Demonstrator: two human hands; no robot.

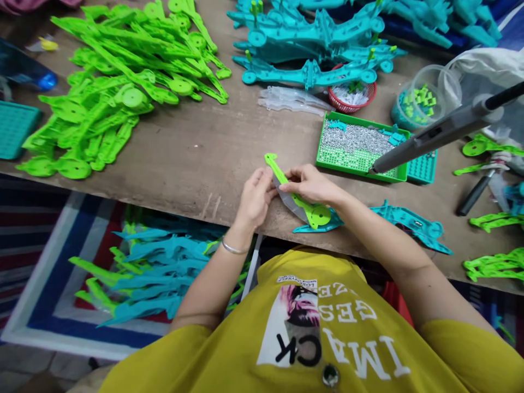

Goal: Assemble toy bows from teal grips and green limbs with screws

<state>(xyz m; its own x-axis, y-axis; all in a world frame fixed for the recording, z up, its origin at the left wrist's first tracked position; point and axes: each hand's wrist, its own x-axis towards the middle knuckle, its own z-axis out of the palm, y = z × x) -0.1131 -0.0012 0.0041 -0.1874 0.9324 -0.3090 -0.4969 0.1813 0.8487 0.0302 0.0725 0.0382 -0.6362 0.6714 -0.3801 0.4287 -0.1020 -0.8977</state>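
A long lime-green plastic part (301, 203) with a round disc at its near end is held between both hands over the table's front edge. Along its left side lies a translucent plastic strip (291, 204). My left hand (256, 197) has its fingers closed on the strip and the green part's edge. From the right, my right hand (309, 184) pinches the green part near its middle. Under the disc end and my right forearm, a teal plastic part (413, 224) lies on the table.
Lime-green parts (123, 82) are heaped at the left, teal parts (311, 43) at the back. A green tray (362, 147) of small metal pieces stands right of my hands, a grey power tool (434, 136) hanging over it. A red basket (352, 95) is behind.
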